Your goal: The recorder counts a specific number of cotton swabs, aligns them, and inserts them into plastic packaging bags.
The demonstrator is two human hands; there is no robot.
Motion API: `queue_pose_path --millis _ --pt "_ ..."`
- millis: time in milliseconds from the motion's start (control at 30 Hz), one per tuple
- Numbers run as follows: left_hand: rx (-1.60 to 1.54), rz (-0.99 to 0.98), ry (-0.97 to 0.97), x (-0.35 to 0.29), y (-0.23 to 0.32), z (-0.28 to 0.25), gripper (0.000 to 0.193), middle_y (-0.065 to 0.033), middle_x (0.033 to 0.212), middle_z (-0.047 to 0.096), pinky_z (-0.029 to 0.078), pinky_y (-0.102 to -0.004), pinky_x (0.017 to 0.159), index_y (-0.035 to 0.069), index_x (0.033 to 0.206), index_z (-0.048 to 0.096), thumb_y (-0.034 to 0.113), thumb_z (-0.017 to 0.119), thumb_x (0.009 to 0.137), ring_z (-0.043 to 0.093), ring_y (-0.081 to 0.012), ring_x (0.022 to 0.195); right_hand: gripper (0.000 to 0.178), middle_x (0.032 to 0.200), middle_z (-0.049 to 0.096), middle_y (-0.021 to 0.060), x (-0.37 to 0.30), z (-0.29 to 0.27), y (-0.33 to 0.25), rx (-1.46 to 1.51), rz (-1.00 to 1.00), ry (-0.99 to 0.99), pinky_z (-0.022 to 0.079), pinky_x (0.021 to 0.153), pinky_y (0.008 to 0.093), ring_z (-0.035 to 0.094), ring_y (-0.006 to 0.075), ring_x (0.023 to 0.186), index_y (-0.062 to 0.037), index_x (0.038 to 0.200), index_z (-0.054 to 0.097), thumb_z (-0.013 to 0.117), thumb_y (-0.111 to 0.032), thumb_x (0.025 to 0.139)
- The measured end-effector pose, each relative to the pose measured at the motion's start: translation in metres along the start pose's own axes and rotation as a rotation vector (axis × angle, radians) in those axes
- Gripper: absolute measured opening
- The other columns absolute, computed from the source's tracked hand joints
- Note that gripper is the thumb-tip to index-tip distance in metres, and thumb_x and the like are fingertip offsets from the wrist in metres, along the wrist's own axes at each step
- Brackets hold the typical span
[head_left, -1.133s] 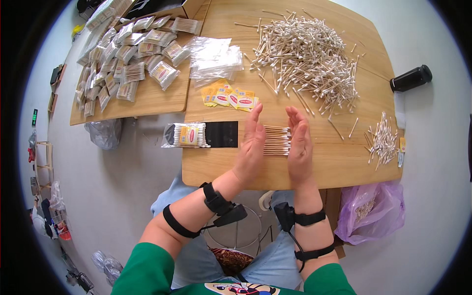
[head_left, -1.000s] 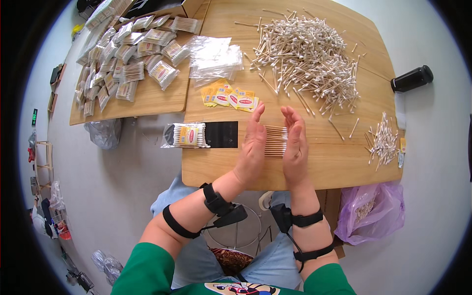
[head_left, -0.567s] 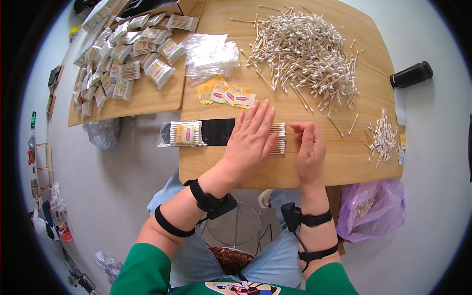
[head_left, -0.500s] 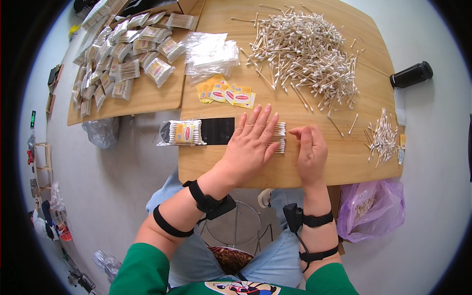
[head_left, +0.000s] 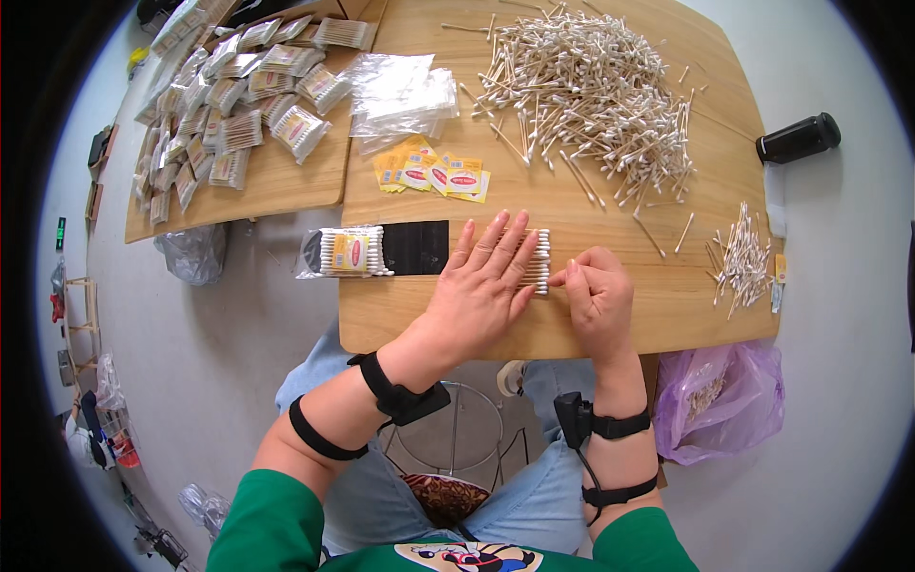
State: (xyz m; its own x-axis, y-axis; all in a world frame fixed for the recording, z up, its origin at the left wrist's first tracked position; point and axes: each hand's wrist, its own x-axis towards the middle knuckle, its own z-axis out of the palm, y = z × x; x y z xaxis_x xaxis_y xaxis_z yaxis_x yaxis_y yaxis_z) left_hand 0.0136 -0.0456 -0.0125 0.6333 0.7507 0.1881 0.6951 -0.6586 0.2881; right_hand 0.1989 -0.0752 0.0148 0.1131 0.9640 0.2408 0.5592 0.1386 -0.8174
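My left hand (head_left: 477, 296) lies flat, fingers spread, over a row of cotton swabs (head_left: 541, 255). Their white tips stick out past its right side, while the rest of the row is hidden under the palm. My right hand (head_left: 600, 297) is curled closed, its fingertips at the swabs' right ends; whether anything is inside the fingers is hidden. Left of my left hand is a black strip (head_left: 416, 249) on the tabletop. At its left end a clear bag holds a bundle of cotton swabs with a yellow label (head_left: 350, 253), reaching past the table edge.
Loose swabs form a big heap (head_left: 596, 91) at the back and a small pile (head_left: 742, 257) at the right. Yellow label cards (head_left: 434, 173) and clear bags (head_left: 400, 95) lie behind my left hand. Filled packets (head_left: 233, 86) cover the left table. A black bottle (head_left: 799, 138) stands right.
My right hand has moved slightly left, its fingertips coming up to the swab ends and curling in more. The left hand stays flat on the row. The whole view has shifted a little.
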Motion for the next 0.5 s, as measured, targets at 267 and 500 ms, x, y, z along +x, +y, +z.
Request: queue_pose_path --millis 267,500 --pt "-0.006 -0.029 -0.047 -0.0005 0.0003 -0.0028 0.066 -0.0133 0.162 0.030 0.012 -0.0481 0.123 0.007 0.154 0.035 0.037 0.054 0.098 0.022 -0.0277 0.152 0.022 0.068 0.057 0.0100 -0.0005 0.0011 0.0013 -0.040 -0.069 -0.014 0.044 0.062 0.0385 0.055 0.0264 0.066 -0.0015 0.066 0.068 0.063 -0.007 0.088" --pt "-0.021 -0.035 -0.032 -0.0014 0.0011 0.0009 0.068 -0.0139 0.162 0.029 0.013 -0.0480 0.123 0.007 0.154 0.034 0.038 0.055 0.098 0.022 -0.0290 0.152 0.022 0.068 0.057 0.0100 0.0000 -0.0004 0.0043 -0.076 -0.108 -0.044 0.044 0.062 0.0387 0.054 0.0264 0.066 -0.0011 0.067 0.068 0.063 -0.007 0.088"
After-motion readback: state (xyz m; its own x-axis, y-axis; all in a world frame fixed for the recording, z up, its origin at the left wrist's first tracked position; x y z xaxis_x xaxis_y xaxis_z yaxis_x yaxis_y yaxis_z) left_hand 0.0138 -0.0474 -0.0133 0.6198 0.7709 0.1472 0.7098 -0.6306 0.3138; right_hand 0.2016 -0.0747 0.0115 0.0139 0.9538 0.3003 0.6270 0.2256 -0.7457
